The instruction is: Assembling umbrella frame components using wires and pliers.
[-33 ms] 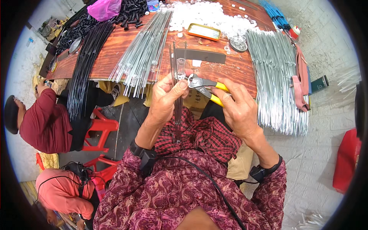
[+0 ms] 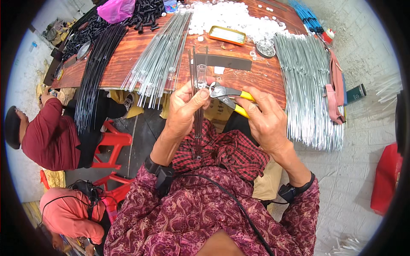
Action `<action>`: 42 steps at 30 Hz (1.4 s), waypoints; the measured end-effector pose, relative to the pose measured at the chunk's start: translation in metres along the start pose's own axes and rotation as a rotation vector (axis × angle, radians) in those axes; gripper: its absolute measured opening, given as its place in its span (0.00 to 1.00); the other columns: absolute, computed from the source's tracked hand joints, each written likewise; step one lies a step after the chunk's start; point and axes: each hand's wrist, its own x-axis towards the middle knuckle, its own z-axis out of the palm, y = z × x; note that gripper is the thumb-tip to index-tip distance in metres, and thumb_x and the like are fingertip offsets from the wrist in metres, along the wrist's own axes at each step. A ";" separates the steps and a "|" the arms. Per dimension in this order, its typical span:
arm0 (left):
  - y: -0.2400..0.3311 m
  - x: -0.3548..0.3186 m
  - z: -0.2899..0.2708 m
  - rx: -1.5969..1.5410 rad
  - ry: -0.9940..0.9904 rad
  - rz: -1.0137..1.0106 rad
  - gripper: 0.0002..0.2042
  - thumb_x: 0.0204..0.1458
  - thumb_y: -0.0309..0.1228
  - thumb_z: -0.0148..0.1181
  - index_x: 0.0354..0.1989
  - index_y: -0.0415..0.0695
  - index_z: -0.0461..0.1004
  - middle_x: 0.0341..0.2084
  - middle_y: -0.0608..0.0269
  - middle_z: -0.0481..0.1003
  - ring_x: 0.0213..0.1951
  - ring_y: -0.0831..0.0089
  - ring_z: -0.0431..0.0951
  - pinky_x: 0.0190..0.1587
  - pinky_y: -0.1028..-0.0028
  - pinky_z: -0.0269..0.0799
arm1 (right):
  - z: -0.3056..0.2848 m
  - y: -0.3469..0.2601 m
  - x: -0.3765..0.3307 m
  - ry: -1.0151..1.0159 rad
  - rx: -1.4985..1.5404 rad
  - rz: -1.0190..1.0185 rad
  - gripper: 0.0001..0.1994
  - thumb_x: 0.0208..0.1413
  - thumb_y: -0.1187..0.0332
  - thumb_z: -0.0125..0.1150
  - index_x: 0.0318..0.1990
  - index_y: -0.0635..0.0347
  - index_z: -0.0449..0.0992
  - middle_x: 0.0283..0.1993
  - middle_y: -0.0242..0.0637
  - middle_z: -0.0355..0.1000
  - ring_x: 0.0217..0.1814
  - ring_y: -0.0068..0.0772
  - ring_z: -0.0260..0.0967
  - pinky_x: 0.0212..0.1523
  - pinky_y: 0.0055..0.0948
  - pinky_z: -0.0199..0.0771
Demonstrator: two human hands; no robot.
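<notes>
1. The left hand has its grip closed on thin dark rods and a clear tube, at the near edge of the table; fingers partly hide both
2. The right hand has its grip around yellow-handled pliers, its palm hidden
3. Whether the pliers bite anything is too small to tell
4. The top edge cuts off a pink bag

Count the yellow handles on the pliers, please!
2, both on the pliers in the right hand: the upper handle is farther from the shirt, the lower handle nearer. The hand hides part of each.
</notes>
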 end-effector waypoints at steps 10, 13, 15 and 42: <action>0.001 0.001 0.003 -0.063 0.046 -0.004 0.16 0.57 0.30 0.58 0.52 0.35 0.72 0.44 0.58 0.77 0.28 0.83 0.66 0.33 0.81 0.63 | -0.008 0.005 0.009 -0.023 -0.084 -0.098 0.16 0.43 0.71 0.61 0.44 0.55 0.78 0.52 0.36 0.69 0.43 0.36 0.70 0.40 0.33 0.75; 0.005 0.001 0.005 -0.068 0.017 -0.001 0.17 0.56 0.30 0.59 0.52 0.35 0.72 0.45 0.56 0.77 0.28 0.84 0.66 0.34 0.81 0.64 | -0.011 0.006 0.009 -0.064 -0.068 -0.101 0.13 0.45 0.70 0.63 0.41 0.58 0.77 0.49 0.35 0.71 0.41 0.35 0.71 0.37 0.31 0.75; 0.005 0.002 0.001 -0.045 0.015 0.007 0.17 0.57 0.31 0.58 0.52 0.35 0.71 0.47 0.51 0.75 0.30 0.82 0.68 0.34 0.81 0.64 | -0.015 0.007 0.014 -0.153 0.069 -0.072 0.11 0.53 0.62 0.62 0.37 0.60 0.74 0.37 0.36 0.74 0.30 0.32 0.72 0.28 0.28 0.74; 0.002 0.001 -0.008 -0.105 -0.070 -0.013 0.17 0.58 0.32 0.57 0.52 0.37 0.70 0.47 0.47 0.75 0.34 0.78 0.72 0.36 0.78 0.66 | -0.049 -0.010 0.021 -0.335 0.381 0.343 0.19 0.48 0.65 0.70 0.45 0.64 0.72 0.28 0.30 0.71 0.29 0.17 0.71 0.24 0.22 0.68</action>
